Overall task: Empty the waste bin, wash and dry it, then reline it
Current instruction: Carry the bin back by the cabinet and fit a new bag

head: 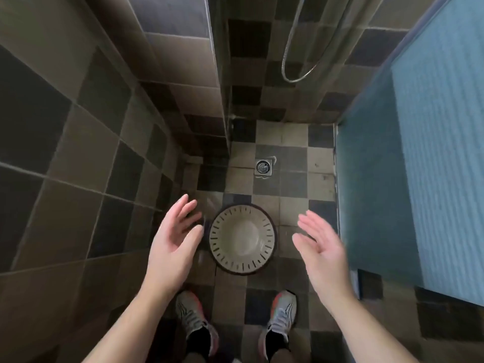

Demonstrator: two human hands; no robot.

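Observation:
A round beige waste bin (242, 238) with dark slits around its wall stands upright on the tiled floor, seen from straight above. Its inside holds no liner and looks wet at the bottom. My left hand (174, 238) hovers just left of the rim, palm turned inward, fingers straight and spread. My right hand (320, 244) hovers to the right of the bin, palm turned inward, fingers relaxed. Neither hand touches the bin.
A square floor drain (263, 167) lies beyond the bin. A metal shower hose (296, 74) hangs on the back wall. A blue towel (424, 158) hangs at the right. Tiled walls close in on the left. My two shoes (193, 318) stand just behind the bin.

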